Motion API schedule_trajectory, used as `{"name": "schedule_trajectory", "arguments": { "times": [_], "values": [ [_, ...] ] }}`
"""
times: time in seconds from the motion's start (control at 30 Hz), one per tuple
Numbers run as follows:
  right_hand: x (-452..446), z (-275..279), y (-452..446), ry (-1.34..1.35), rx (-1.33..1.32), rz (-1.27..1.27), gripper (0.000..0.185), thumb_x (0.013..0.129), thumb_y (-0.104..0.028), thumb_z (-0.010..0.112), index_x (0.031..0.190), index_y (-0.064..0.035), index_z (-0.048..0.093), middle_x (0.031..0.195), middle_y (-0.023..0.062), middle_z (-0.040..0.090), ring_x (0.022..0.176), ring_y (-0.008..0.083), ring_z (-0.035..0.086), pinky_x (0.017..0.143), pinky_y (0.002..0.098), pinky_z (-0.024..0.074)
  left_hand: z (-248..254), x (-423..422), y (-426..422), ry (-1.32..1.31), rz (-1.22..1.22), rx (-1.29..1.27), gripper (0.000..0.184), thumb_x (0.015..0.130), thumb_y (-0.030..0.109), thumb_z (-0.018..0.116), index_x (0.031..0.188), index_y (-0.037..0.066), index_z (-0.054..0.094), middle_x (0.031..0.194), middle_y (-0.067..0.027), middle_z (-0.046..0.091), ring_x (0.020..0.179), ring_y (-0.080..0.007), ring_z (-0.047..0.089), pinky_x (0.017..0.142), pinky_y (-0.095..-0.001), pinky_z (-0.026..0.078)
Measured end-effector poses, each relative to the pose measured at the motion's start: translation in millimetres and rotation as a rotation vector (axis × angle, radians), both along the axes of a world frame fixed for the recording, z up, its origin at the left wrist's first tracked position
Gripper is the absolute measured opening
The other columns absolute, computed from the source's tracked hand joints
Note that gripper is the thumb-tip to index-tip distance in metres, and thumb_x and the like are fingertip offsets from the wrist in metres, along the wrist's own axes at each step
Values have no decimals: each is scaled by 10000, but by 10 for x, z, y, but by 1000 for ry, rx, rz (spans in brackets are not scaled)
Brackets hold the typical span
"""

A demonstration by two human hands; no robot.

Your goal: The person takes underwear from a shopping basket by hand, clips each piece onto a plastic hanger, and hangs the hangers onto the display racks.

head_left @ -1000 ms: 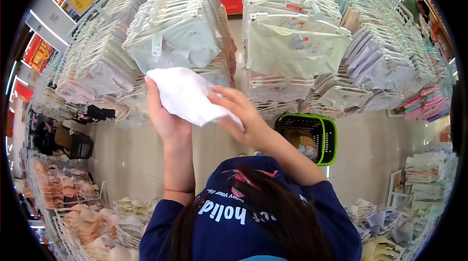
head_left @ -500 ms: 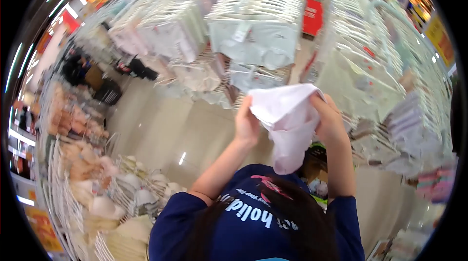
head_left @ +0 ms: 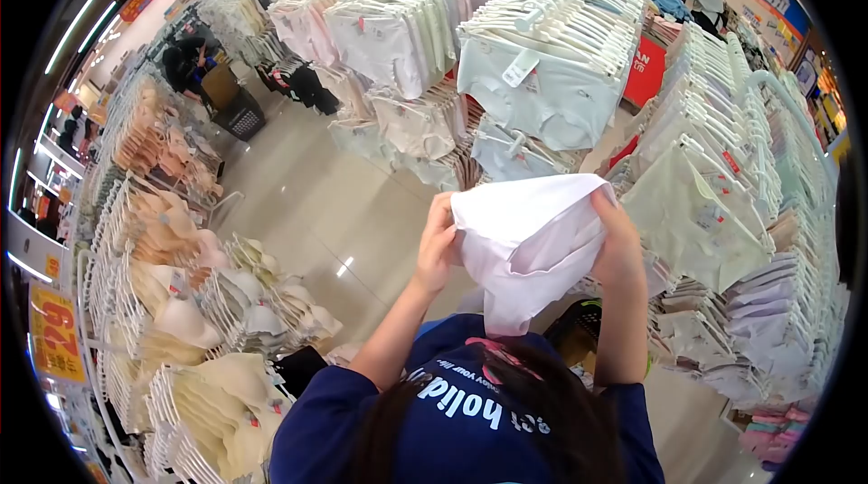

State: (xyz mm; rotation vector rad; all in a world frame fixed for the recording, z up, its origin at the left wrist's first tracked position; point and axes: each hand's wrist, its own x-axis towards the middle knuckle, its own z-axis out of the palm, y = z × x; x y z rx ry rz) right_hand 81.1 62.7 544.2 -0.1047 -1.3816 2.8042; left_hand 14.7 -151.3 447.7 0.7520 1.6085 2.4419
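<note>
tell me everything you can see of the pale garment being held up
The pale garment looks like briefs: plain, whitish lilac, in thin, smooth-looking cloth. The left hand and right hand grip its upper corners, spreading it. Folds slant across its front, and its narrower lower end hangs near the navy shirt; whether they touch is unclear.

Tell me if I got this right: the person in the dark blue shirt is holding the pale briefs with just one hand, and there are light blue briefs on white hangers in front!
Not quite: the head view shows both hands holding the pale briefs, the left hand and the right hand. The rest is right.
</note>
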Motion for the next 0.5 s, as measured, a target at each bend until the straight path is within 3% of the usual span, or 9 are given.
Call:
{"name": "schedule_trajectory", "arguments": {
  "times": [0.1, 0.13, 0.23, 0.27, 0.37, 0.47, 0.5],
  "values": [
    [-57, 25, 96, 19, -24, 5, 394, 910, -271, 459, 1176, 19, 469, 1105, 127, 567, 1001, 222, 569, 865, 353, 449, 299, 79, -114, 107, 21, -140, 532, 717, 149, 508, 1203, -42, 410, 1228, -89, 323, 1159, -200, 358, 954, -301, 318],
    [-78, -12, 148, 13, -30, 11, 394, 911, -274, 456, 1176, 18, 468, 1112, 131, 565, 1005, 227, 568, 864, 359, 450, 280, 67, -192, 163, 32, -283, 637, 647, 26, 526, 1257, -30, 353, 1255, -116, 283, 1190, -235, 330, 968, -333, 321],
    [-123, -38, 208, 18, -83, 42, 385, 917, -274, 446, 1174, 12, 469, 1117, 131, 564, 1009, 235, 568, 867, 367, 453, 489, 168, -201, 374, 190, -514, 702, 627, -30, 525, 1290, -22, 298, 1252, -160, 276, 1216, -285, 307, 986, -348, 308],
    [-134, -41, 221, 23, -106, 53, 380, 919, -273, 443, 1172, 9, 471, 1117, 129, 565, 1009, 237, 569, 868, 368, 454, 545, 188, -231, 422, 204, -642, 751, 641, -24, 584, 1315, -11, 253, 1272, -195, 252, 1230, -327, 291, 1001, -368, 299],
    [-170, -84, 273, 25, -113, 30, 364, 923, -270, 438, 1160, 3, 482, 1118, 123, 565, 1007, 235, 570, 862, 371, 461, 577, 229, -222, 453, 228, -727, 802, 662, -11, 649, 1346, 14, 230, 1293, -137, 224, 1198, -249, 336, 947, -343, 347],
    [-199, -68, 307, 37, -124, 53, 352, 924, -262, 442, 1157, -1, 483, 1116, 121, 565, 1001, 227, 572, 846, 361, 469, 566, 224, -238, 489, 239, -827, 842, 652, 32, 699, 1340, -1, 214, 1333, -200, 204, 1245, -336, 285, 1001, -386, 314],
    [-215, -66, 306, 15, -119, 15, 345, 923, -257, 446, 1151, -2, 490, 1104, 119, 572, 987, 223, 578, 840, 357, 472, 581, 224, -237, 463, 212, -779, 854, 655, 35, 701, 1348, 1, 203, 1341, -192, 202, 1250, -327, 284, 1002, -384, 313]
  ]
}}
